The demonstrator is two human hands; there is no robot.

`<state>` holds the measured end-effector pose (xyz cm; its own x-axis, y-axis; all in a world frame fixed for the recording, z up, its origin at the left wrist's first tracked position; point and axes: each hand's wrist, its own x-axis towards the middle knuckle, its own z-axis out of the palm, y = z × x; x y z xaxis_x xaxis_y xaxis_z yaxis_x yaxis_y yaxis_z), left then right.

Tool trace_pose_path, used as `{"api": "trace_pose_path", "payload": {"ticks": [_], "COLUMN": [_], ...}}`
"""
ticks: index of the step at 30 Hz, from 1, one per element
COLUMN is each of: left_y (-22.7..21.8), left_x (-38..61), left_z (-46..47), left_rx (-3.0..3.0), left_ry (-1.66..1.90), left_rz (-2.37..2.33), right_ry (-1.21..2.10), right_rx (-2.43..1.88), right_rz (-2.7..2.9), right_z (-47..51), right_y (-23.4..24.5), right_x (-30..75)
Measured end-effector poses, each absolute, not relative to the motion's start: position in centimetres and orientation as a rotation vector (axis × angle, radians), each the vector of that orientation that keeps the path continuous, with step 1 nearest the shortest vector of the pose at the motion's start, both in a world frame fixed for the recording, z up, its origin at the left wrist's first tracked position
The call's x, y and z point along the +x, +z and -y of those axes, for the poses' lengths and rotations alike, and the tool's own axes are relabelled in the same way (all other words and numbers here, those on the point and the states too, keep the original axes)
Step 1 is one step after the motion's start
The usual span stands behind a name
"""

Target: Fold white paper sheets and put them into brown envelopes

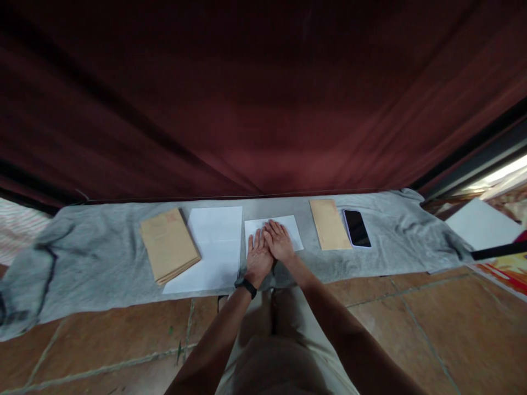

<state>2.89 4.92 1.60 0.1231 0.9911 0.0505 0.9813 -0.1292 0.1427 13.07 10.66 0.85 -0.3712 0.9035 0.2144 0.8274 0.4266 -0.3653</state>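
Left hand (258,257) and right hand (280,242) lie together, flat on 1 white paper (293,229). Likely light, easily creased; hold by the edges.

A dark red fabric sheet (263,109) is hanging behind a narrow, grey-cloth-covered surface (102,263) above brown floor tiles (411,318), suggesting a makeshift stall.
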Motion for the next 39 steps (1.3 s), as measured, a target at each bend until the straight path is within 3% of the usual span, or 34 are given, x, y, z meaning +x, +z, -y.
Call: {"api": "trace_pose_path", "payload": {"ticks": [14, 26, 39], "left_y": [0.1, 0.8, 0.0], "left_x": [1.5, 5.0, 2.0], "left_z": [-3.7, -8.2, -7.2], "left_rx": [2.201, 2.252, 2.088], "left_ry": [0.539, 0.532, 0.613], "left_rz": [-2.207, -2.075, -2.309], "right_ry": [0.032, 0.032, 0.040], "right_rx": [-1.584, -1.605, -1.595], "right_rz": [2.321, 2.325, 2.306], "right_z": [-10.8, -10.6, -10.8], "right_y": [-0.2, -0.2, -0.3], "right_x": [19.4, 20.1, 20.2]}}
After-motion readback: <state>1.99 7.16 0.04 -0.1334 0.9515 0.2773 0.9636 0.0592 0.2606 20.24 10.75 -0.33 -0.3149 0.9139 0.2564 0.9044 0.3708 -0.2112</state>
